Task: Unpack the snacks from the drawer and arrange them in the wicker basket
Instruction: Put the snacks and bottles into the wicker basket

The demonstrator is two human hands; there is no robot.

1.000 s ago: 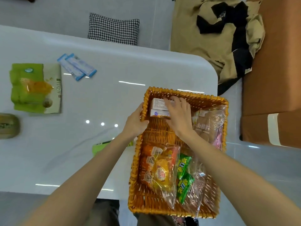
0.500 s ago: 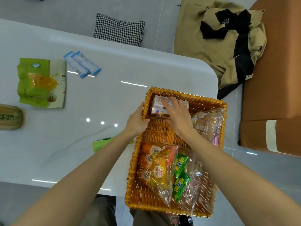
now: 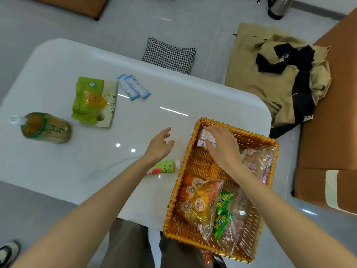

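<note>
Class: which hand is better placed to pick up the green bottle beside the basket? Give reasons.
Left: left hand hovers open, empty, near the green bottle; right hand holds cartons inside the basket.

Left hand (image 3: 160, 144): extended forward, palm turned inward, fingers loosely spread, holding nothing. Right hand (image 3: 222, 146): palm down, wrist slightly bent, fingers and thumb curled over the small cartons (image 3: 207, 134) beneath it. Both forearms are bare and reach forward side by side, the hands apart.
</note>
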